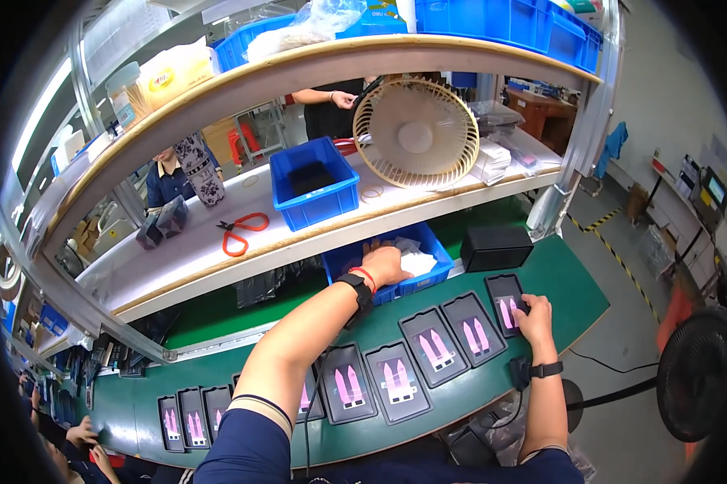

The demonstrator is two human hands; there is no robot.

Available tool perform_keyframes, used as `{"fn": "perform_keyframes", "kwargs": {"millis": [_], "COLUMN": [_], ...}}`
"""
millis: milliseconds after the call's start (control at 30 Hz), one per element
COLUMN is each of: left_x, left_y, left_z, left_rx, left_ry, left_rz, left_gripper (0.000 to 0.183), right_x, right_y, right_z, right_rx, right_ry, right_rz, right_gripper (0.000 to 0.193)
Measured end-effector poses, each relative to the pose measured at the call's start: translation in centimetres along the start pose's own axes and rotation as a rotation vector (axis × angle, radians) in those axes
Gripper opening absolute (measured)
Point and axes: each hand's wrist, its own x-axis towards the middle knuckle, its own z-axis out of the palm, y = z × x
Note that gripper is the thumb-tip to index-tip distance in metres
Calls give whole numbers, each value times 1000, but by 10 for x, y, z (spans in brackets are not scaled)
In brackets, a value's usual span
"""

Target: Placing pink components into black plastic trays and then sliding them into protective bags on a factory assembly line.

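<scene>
My left hand [382, 263] reaches into a blue bin [430, 277] under the shelf. Its fingertips are hidden inside, so I cannot make out what they touch. White material [417, 261], perhaps plastic bags, lies in the bin beside the hand. At the right end of a row of trays, my right hand [534, 318] grips the right edge of a shallow black tray [504, 285], thumb on top. Pink pointed strips [508, 311] lie in this tray. Neighbouring black trays [455, 309] hold similar pink strips in pairs, and my left arm covers part of the row.
A black box [497, 248] stands behind the right tray. Above, the shelf carries a blue bin [319, 211], red-handled scissors [236, 235] and a round fan [415, 135]. A black fan [702, 375] stands at right. Other people work beyond the shelf and at lower left.
</scene>
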Motion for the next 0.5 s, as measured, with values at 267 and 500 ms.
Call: {"fn": "perform_keyframes", "kwargs": {"millis": [267, 500], "left_x": [-14, -21], "left_y": [4, 12], "left_z": [13, 4], "left_rx": [28, -115], "left_ry": [306, 423], "left_rz": [61, 120], "left_gripper": [43, 38], "right_x": [-13, -6], "right_y": [-13, -1], "right_z": [-5, -28], "right_rx": [-100, -127], "right_ry": [28, -222], "right_rz": [-23, -30], "right_gripper": [50, 47]}}
